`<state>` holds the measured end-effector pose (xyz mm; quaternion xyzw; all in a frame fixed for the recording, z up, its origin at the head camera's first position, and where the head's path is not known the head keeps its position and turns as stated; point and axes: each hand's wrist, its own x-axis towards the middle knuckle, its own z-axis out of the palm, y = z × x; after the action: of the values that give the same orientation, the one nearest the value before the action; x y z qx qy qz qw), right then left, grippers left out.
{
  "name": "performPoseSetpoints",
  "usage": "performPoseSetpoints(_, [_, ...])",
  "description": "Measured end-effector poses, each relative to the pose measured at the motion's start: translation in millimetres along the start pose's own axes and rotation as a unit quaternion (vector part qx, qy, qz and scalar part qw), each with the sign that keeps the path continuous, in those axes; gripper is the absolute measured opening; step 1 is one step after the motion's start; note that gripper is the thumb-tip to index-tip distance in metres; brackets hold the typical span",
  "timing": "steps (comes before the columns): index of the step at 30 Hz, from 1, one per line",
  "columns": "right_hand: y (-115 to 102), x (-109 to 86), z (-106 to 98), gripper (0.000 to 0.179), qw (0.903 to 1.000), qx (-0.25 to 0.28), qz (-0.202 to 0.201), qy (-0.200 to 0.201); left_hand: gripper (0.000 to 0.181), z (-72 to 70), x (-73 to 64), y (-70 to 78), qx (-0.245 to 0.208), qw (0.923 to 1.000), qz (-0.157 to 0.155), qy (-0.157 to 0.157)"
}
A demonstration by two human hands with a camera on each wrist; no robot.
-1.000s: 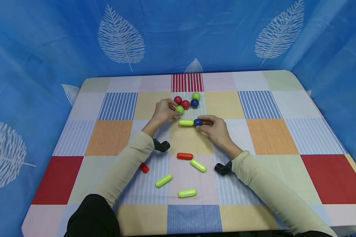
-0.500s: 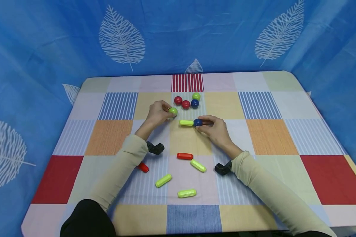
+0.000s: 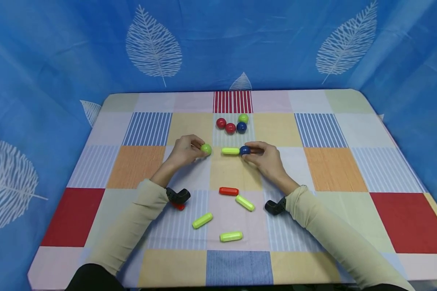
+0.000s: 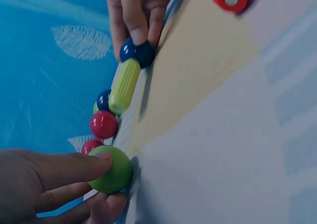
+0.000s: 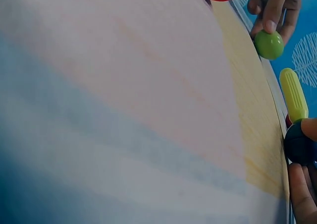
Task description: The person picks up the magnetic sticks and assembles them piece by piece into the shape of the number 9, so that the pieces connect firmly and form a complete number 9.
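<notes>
My left hand (image 3: 188, 150) pinches a green ball (image 4: 112, 169) between thumb and fingers, left of the table's middle. Facing it, my right hand (image 3: 265, 158) grips a dark blue ball (image 3: 245, 150). A ribbed yellow-green rod (image 4: 125, 86) sticks out from that blue ball, pointing left toward the green ball. In the head view a gap separates the rod's free end from the green ball. The left wrist view shows a pale round spot on the rod's end.
Behind the hands lie two red balls (image 3: 230, 128), another blue ball (image 3: 242, 127) and another green ball (image 3: 243, 118). Nearer the front are a red rod (image 3: 228, 191) and several yellow-green rods (image 3: 231, 236). A second red rod (image 3: 179, 206) is partly hidden under the left wrist's black camera mount (image 3: 178, 196).
My left hand has carried the green ball away from the group of balls, leftward and toward the front. My right hand has stayed in place with the blue ball and rod.
</notes>
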<state>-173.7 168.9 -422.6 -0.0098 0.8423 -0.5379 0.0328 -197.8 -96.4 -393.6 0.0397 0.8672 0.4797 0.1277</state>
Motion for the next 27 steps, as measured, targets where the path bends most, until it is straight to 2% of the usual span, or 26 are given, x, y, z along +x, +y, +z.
performPoseSetpoints(4, [1, -0.6, 0, 0.041, 1.0, 0.004, 0.003, 0.001, 0.031, 7.1, 0.5, 3.3, 0.019, 0.9996, 0.021, -0.004])
performPoseSetpoints(15, [0, -0.1, 1, 0.041, 1.0, -0.001, -0.001, 0.002, 0.031, 15.8, 3.7, 12.3, 0.041, 0.998, 0.039, -0.027])
performPoseSetpoints(21, [1, 0.9, 1, 0.04, 1.0, -0.004, -0.002, 0.003, 0.03, 16.4, 4.3, 14.2, 0.052, 0.9975, 0.039, -0.029])
performPoseSetpoints(27, [2, 1.5, 1, 0.041, 1.0, -0.006, -0.002, 0.003, 0.03, 20.2, 6.5, 16.4, 0.057, 0.9965, 0.052, -0.033])
